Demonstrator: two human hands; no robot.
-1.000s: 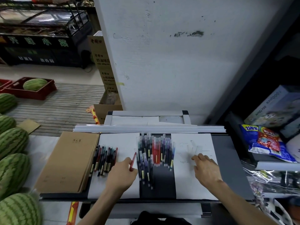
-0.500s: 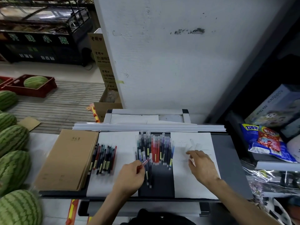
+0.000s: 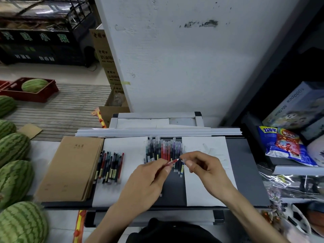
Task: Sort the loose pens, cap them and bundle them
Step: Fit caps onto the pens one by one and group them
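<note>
Capping | left hand [image 3: 145, 181] grips pen [image 3: 171, 162], tip toward 3 o'clock | right hand [image 3: 203, 165] pinches cap [image 3: 183, 160] | line up both axes, push straight

Lit softly from above, rather dim; white wall [image 3: 184, 67] brightest. Shelving [image 3: 289, 64] at right lost in shadow. Glare seen on glass case [image 3: 43, 13] upper left. Edges bent by wide-angle lens; detail softened twd corners.

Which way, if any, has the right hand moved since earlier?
Yes: the right hand moved left across the right sheet to its edge by the pens.
</note>
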